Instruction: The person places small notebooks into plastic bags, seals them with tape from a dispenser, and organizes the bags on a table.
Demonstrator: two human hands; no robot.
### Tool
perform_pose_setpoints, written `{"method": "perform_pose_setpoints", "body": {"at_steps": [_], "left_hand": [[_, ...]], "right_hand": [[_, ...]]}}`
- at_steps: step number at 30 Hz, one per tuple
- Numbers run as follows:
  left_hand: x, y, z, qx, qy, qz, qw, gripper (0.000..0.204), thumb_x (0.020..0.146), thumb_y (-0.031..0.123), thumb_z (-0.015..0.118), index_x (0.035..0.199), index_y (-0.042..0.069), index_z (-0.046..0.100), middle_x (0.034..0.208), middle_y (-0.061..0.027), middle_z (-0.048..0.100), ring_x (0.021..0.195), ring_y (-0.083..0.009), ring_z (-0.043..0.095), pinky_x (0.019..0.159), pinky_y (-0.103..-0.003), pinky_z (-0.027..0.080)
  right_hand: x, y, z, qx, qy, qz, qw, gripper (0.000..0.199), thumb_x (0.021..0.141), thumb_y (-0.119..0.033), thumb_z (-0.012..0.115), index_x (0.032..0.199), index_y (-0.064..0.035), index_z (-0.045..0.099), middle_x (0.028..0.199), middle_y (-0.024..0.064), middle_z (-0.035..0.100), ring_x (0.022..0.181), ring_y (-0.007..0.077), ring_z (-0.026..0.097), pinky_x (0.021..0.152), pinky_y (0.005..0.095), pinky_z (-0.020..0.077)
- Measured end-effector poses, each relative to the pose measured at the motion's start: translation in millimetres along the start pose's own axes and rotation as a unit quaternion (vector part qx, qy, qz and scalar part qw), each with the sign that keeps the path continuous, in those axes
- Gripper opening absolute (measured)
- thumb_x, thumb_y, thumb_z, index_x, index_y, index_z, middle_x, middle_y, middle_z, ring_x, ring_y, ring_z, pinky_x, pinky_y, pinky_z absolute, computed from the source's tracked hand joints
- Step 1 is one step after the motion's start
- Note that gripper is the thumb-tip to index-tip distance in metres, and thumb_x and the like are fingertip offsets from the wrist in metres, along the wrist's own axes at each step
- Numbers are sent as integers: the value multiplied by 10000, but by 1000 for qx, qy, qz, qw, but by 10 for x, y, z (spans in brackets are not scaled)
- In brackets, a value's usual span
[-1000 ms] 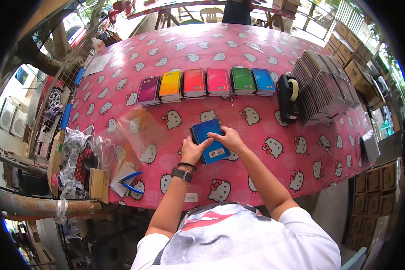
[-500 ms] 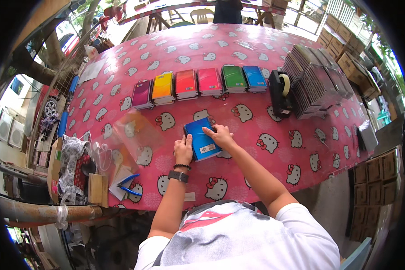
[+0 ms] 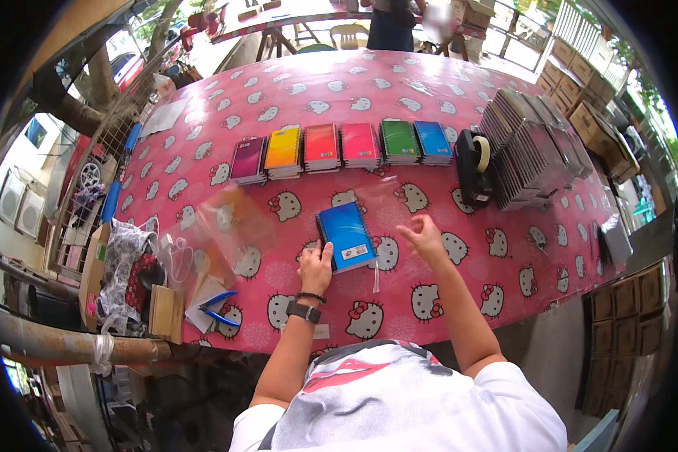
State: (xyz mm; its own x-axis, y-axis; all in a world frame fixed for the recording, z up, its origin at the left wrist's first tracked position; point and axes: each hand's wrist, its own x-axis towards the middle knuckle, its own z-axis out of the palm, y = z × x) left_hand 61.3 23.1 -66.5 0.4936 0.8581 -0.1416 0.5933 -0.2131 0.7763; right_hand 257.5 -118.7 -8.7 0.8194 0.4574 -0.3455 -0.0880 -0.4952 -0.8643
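A small blue spiral notebook [image 3: 345,232], thick enough to be a stack of them, lies at the middle near part of the table with a white label on its cover. Clear plastic [image 3: 375,194] shows around its far and right sides. My left hand [image 3: 316,267] grips its lower left edge, thumb on the cover. To the right of the notebook, my right hand [image 3: 425,239] is raised and apart from it, fingers bent and drawn together; whatever they pinch, if anything, is too fine to make out.
Beyond stand stacks of notebooks: purple [image 3: 248,159], yellow [image 3: 283,149], red, pink, green and blue. A black tape dispenser [image 3: 472,169] stands beside piled spiral notebooks [image 3: 531,151]. Blue-handled pliers [image 3: 218,307] and clear plastic sleeves [image 3: 237,230] lie left. A person stands far behind.
My right hand has left the notebook's cover and moved right. My left hand stays on the left edge. Clear plastic now shows beside the notebook. A person shows more at the far end.
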Motion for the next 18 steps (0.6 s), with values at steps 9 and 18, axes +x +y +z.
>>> {"method": "perform_pose_setpoints", "body": {"at_steps": [9,18], "left_hand": [[296,541,35,-276,-51,-54,958,1289,580,590,754,1390,-79,6,1415,-296,211,1339,-348,218,1083,-385,226],[177,253,203,-132,-38,27,990,1143,626,354,796,1381,-96,66,1406,-286,248,1302,-388,255,1081,-410,224]], "right_hand": [[-582,-208,602,-321,-46,-391,861,297,780,-35,553,1076,-43,584,940,113,584,890,275,594,736,360,517],[-785,-146,443,-259,-323,-346,842,322,763,-83,639,1071,-1,593,912,166,615,818,276,614,714,346,495]]}}
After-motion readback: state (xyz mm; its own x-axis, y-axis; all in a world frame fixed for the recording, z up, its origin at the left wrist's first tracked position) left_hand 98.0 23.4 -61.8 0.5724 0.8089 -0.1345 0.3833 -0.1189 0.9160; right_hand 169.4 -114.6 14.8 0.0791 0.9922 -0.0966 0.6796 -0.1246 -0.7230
